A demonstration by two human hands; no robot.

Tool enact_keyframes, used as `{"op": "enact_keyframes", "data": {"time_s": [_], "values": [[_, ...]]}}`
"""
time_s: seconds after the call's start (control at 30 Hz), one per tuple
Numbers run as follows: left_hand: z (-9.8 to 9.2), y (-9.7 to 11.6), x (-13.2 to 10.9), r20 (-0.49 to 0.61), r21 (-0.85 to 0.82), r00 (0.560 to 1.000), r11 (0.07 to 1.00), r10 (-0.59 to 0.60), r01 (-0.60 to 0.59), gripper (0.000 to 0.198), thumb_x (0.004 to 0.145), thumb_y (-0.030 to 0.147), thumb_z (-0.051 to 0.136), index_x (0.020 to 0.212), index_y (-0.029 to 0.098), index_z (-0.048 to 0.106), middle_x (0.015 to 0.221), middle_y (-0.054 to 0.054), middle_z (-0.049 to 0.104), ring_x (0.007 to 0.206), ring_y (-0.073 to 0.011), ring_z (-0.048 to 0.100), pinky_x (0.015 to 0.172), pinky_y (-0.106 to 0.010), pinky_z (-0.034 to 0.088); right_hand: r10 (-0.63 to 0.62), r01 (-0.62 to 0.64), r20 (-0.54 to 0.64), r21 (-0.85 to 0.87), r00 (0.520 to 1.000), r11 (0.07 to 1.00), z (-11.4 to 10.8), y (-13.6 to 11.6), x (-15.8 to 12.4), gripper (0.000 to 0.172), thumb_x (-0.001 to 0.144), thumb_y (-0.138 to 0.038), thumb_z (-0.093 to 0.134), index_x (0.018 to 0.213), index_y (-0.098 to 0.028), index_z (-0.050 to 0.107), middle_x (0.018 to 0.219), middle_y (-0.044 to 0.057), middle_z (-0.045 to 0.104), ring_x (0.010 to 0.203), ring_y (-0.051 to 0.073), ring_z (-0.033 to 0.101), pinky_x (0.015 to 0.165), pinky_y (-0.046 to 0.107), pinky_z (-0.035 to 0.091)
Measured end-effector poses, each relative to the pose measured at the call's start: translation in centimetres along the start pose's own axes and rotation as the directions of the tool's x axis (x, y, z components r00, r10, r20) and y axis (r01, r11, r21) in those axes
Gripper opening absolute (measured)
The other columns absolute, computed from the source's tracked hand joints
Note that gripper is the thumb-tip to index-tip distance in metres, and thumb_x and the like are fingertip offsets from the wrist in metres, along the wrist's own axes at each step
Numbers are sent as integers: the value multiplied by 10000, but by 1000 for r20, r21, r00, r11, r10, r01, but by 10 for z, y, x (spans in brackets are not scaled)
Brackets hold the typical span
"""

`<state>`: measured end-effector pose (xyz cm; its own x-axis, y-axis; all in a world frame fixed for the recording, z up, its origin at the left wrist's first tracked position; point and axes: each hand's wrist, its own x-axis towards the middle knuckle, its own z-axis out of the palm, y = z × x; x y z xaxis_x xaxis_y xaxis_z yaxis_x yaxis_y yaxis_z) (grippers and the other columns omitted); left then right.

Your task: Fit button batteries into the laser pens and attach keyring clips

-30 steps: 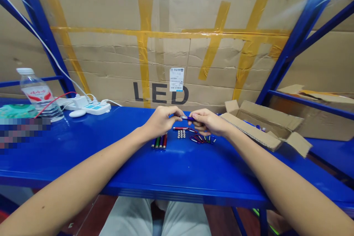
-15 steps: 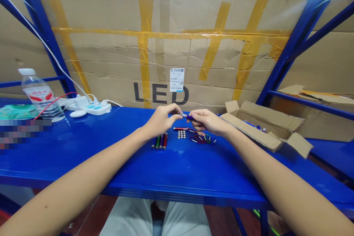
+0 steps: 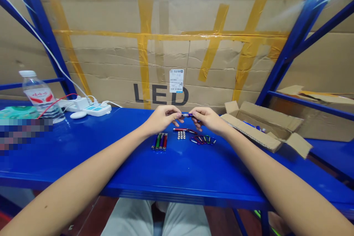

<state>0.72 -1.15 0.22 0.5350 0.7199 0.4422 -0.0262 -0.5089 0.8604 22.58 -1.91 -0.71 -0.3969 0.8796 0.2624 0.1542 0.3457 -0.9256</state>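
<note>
The small tube (image 3: pixel 188 115) is in the air above the blue table (image 3: pixel 177 177), between the two hands, and it lies almost level. It is thin and shiny: the part toward the right side is dark purple, and the part toward the left side is silver-coloured, with a darker tip — the finer marks are too small to read. The left hand (image 3: pixel 166 118) pinches the silver end between thumb and fingertips, the other fingers being loosely curled. The right hand (image 3: pixel 206 118) grips the purple end with thumb and bent fingers, which cover a good part of it. Below the hands lies a red tube (image 3: pixel 180 129) with a red clip at its right end, and just before it small silver discs (image 3: pixel 181 135) stand in close rows. To the left of these, four tubes (image 3: pixel 159 142) lie side by side — blue, green, purplish blue and red, with silver ends toward the person. To the right, coloured carabiners (image 3: pixel 203 139) form an overlapping row, near an open carton (image 3: pixel 272 118).
</note>
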Motion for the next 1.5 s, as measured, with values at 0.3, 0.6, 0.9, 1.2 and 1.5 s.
{"op": "enact_keyframes", "data": {"time_s": [0.3, 0.6, 0.9, 1.2, 1.5], "values": [[-2, -15, 4, 30, -213, 990, 967, -138, 141, 271, 678, 276, 803, 782, 110, 615, 685, -70, 699, 730, -207, 712, 641, -326, 589, -60, 62, 21, -116, 998, 991, 0, 2, -1, 367, 877, -498, 555, 927, -144, 638, 549, -41, 512, 425, 94, 494, 425, 236, 399], [7, -13, -3, 37, -113, 988, 982, -150, 153, 159, 664, 148, 739, 803, 110, 672, 675, -58, 703, 630, -160, 680, 616, -301, 581, -113, 121, 47, -217, 992, 969, -3, -2, -3, 366, 884, -473, 544, 889, -129, 668, 477, -50, 473, 425, 106, 502, 465, 246, 391], [33, -15, -14, -65, -130, 995, 989, -73, 64, 115, 738, 177, 650, 832, 111, 644, 693, -46, 702, 642, -165, 689, 608, -289, 583, -125, 121, 46, 74, 991, 990, 1, -3, -2, 383, 824, -518, 626, 811, -135, 614, 465, -92, 331, 380, 64, 350, 376, 226, 372], [30, -12, -14, -113, -7, 993, 1000, 23, -24, 87, 777, 198, 636, 815, 120, 641, 691, -38, 696, 671, -159, 695, 624, -274, 594, -108, 99, 54, 148, 993, 984, 5, -7, -3, 360, 848, -500, 607, 784, -147, 591, 458, -106, 276, 374, 51, 276, 351, 213, 374], [29, -3, -15, -120, -16, 991, 998, 65, -67, 93, 744, 163, 647, 829, 127, 654, 744, -31, 704, 693, -144, 693, 660, -268, 610, -110, 104, 33, 157, 993, 982, 12, -12, -7, 336, 876, -469, 568, 765, -152, 581, 434, -101, 307, 342, 47, 257, 312, 197, 350]]}}
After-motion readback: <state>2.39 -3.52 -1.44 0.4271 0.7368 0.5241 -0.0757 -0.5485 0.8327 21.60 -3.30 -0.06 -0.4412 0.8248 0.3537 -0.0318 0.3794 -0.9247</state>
